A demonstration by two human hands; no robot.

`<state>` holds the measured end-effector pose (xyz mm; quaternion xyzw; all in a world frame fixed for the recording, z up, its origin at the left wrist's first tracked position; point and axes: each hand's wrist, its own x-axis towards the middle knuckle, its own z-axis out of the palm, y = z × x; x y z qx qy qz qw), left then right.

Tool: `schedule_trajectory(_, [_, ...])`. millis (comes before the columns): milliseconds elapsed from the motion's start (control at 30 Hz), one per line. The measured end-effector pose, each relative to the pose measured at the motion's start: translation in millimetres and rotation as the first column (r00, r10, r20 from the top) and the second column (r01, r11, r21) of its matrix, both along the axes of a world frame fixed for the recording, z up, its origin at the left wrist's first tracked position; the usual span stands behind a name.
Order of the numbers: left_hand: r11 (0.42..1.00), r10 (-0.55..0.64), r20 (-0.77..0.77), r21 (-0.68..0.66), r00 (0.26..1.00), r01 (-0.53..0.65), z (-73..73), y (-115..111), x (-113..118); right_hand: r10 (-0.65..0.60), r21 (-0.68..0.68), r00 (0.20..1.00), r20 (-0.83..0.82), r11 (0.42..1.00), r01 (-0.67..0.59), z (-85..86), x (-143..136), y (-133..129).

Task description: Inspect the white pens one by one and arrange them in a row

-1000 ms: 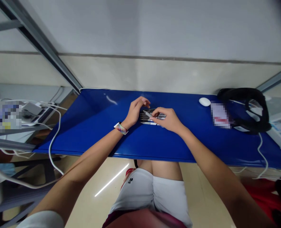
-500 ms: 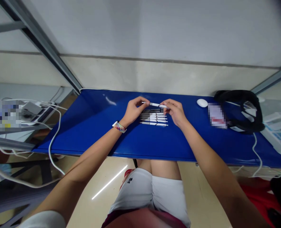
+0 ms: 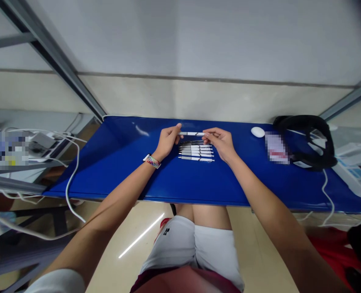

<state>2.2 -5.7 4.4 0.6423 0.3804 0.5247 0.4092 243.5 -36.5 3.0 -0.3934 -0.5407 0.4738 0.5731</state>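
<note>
A white pen (image 3: 193, 134) with a grey grip section and a dark band lies level between my two hands, just above the blue table (image 3: 122, 171). My left hand (image 3: 168, 140) pinches its left end between thumb and fingers. At the other end, my right hand (image 3: 221, 142) has closed its fingertips round the white barrel. Directly below the held pen, several similar pens (image 3: 196, 153) lie side by side in a row, their tips to the left; my right fingers partly cover the upper ones.
To the right are a white mouse-like oval object (image 3: 258, 132), a blurred packet (image 3: 276, 147) and a black headset-like strap (image 3: 333, 142). A white cable (image 3: 72, 183) hangs past the table's left end. Grey metal posts (image 3: 76, 81) and a wall stand behind.
My left hand has shifted from the pen's pointed tip, which now no longer shows, to a grip round that end. The pen has moved slightly left with both hands.
</note>
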Motion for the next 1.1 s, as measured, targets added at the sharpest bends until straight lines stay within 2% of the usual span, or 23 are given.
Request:
schedule_trajectory(133, [0.994,-0.074,-0.053,0.080,0.996,0.079,5.6,-2.3,-1.6,-0.035,-0.032,0.998,-0.060,0.999,0.033,-1.0,2.0,2.0])
schedule_trajectory(267, [0.995,-0.080,-0.174,0.052,0.982,0.090,7.6,-7.4,-1.7,-0.077,-0.045,0.993,-0.095,0.996,0.073,-0.5,4.3,3.5])
schedule_trajectory(333, [0.991,-0.102,-0.183,0.062,0.978,0.115,6.4,-7.9,-1.4,-0.096,-0.049,0.990,-0.103,0.995,0.091,0.6,5.3,3.9])
schedule_trajectory(533, [0.991,-0.066,-0.223,0.095,0.973,0.089,1.1,-1.6,-1.8,-0.107,-0.078,0.992,-0.069,0.992,0.102,2.5,5.3,3.8])
schedule_trajectory(667, [0.990,-0.057,-0.198,0.115,0.979,0.081,0.9,0.2,-3.2,-0.111,-0.081,0.991,-0.074,0.991,0.105,2.4,4.3,3.2])
schedule_trajectory(833, [0.997,0.049,-0.215,0.073,0.975,-0.034,2.4,2.2,-6.2,-0.090,-0.087,0.990,-0.109,0.993,0.081,4.2,6.2,4.2])
schedule_trajectory(1100, [0.999,0.043,0.003,0.015,0.999,-0.043,-4.6,14.8,-10.9,-0.161,-0.159,0.972,-0.173,0.978,0.133,5.0,15.0,9.5])
